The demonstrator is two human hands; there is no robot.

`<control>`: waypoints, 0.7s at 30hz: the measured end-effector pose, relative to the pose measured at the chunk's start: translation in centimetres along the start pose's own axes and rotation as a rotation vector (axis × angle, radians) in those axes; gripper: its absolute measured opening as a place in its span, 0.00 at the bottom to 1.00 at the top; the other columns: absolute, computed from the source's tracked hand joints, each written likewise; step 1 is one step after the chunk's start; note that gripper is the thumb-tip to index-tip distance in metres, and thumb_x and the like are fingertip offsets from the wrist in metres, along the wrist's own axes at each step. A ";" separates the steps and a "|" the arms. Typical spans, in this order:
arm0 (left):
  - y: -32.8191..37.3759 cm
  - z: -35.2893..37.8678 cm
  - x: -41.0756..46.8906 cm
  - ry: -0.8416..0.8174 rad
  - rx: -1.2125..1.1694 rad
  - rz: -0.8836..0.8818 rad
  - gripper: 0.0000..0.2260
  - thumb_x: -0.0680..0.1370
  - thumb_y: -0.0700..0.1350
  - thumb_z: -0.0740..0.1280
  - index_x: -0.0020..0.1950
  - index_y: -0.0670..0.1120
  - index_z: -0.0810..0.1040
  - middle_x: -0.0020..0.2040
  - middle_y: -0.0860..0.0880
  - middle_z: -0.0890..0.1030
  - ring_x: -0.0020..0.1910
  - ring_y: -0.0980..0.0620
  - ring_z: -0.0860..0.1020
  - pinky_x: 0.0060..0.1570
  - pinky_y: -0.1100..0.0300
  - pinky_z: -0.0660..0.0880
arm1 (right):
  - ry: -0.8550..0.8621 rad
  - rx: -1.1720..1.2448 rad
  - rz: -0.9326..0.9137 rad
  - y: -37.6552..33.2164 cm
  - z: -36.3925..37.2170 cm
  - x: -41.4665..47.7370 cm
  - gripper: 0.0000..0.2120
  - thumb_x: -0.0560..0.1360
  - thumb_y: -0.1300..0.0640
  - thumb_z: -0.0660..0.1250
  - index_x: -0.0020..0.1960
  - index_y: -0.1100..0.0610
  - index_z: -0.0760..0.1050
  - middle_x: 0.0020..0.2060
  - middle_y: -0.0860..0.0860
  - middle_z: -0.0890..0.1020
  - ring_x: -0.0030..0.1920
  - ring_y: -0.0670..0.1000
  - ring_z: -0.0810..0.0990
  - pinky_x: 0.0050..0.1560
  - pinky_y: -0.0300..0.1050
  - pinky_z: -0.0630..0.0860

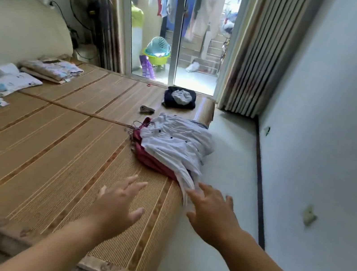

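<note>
The clothes pile [176, 144] lies on the bed [52, 149] at one o'clock, the folded stack [180, 97] behind it at twelve, pillows [4, 80] at ten.

A home bedroom: bed [52, 149], pillows [9, 81], curtains [252, 53]

Pale shirt [176, 144], crumpled, with dark buttons along its front, lies on top of a maroon garment [149, 160] by the right edge of the woven mat [52, 149]. The maroon cloth shows at the shirt's 7 to 9 o'clock side. The shirt's hem trails toward 5 o'clock. Wire hangers [132, 128] project at 9 o'clock.
</note>
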State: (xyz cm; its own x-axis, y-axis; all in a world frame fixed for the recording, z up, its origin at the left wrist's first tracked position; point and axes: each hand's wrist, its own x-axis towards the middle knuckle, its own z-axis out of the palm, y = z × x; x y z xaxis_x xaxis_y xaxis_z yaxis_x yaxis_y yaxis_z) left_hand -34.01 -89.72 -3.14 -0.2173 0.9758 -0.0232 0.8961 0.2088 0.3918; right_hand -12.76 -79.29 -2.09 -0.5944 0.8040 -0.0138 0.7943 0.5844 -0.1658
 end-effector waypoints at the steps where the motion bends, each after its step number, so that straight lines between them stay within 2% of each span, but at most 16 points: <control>1: 2.5 1.1 0.9 -0.007 -0.004 -0.001 0.28 0.76 0.57 0.64 0.74 0.58 0.59 0.76 0.56 0.57 0.74 0.55 0.58 0.71 0.38 0.53 | -0.024 -0.018 0.015 2.9 -0.6 -0.8 0.27 0.75 0.45 0.62 0.72 0.41 0.58 0.74 0.51 0.60 0.72 0.56 0.60 0.68 0.63 0.55; 6: 11.4 4.3 5.2 -0.039 -0.038 0.030 0.28 0.75 0.57 0.65 0.74 0.58 0.60 0.76 0.55 0.58 0.74 0.55 0.58 0.71 0.38 0.51 | -0.051 0.014 0.053 12.8 -3.2 -2.4 0.30 0.75 0.45 0.64 0.73 0.41 0.54 0.74 0.51 0.61 0.72 0.56 0.61 0.69 0.63 0.55; 11: 16.7 6.5 9.9 -0.050 -0.022 0.077 0.29 0.75 0.58 0.64 0.74 0.59 0.60 0.76 0.57 0.58 0.74 0.56 0.58 0.71 0.39 0.52 | -0.041 0.059 0.049 18.4 -3.7 -0.2 0.32 0.75 0.45 0.64 0.74 0.41 0.52 0.74 0.49 0.61 0.72 0.54 0.62 0.70 0.60 0.56; 18: 17.3 9.3 17.9 -0.065 -0.045 0.012 0.28 0.75 0.59 0.63 0.74 0.59 0.60 0.76 0.57 0.57 0.74 0.57 0.57 0.71 0.41 0.51 | -0.126 0.052 0.035 23.6 -1.8 7.5 0.30 0.76 0.45 0.61 0.74 0.40 0.51 0.74 0.48 0.59 0.72 0.53 0.62 0.70 0.57 0.57; 21: 16.2 10.1 23.6 -0.059 -0.058 -0.010 0.27 0.75 0.58 0.63 0.73 0.59 0.60 0.76 0.57 0.57 0.74 0.56 0.57 0.71 0.41 0.52 | -0.149 0.026 0.029 26.1 -1.1 13.5 0.31 0.75 0.44 0.62 0.74 0.40 0.51 0.74 0.48 0.59 0.71 0.53 0.63 0.69 0.56 0.59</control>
State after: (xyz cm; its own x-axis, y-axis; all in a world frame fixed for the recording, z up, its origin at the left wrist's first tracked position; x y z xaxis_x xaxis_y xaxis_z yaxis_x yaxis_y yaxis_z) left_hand -20.72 -62.63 -6.64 -0.2013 0.9761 -0.0812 0.8696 0.2163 0.4438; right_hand 0.13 -53.04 -5.51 -0.5845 0.7944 -0.1653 0.8093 0.5563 -0.1886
